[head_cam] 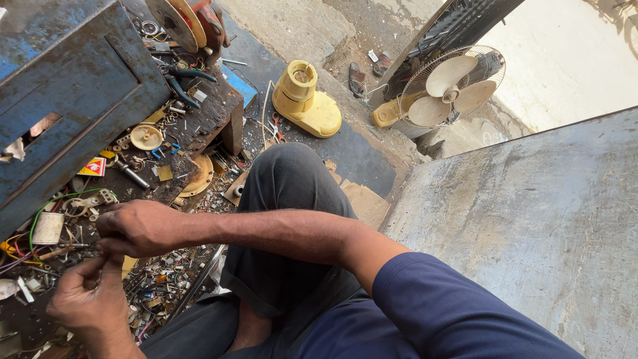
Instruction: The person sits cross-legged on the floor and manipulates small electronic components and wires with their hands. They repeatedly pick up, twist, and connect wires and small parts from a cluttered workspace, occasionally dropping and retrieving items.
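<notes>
A small repair workshop, probably roadside and open-air. Around the worn wooden worktop (199,123) lie pliers (186,83), screws, wire offcuts and loose parts. Beyond it stand a yellow mixer base (304,100) and a dismantled fan (448,86) on bare concrete.

That blue metal cabinet (73,93) is all chipped paint and rust, and the grey metal sheet (531,233) on the other side looks matt, scuffed and streaky. The little wooden bench (206,119) is dark, rough and greasy, littered with metal bits, while the yellow mixer base (304,100) and the table fan (452,86) blades are smooth plastic, slightly dusty. Trousers (292,193) look like soft dark woven cloth, and the sleeve (452,312) is plain matt blue fabric.
</notes>
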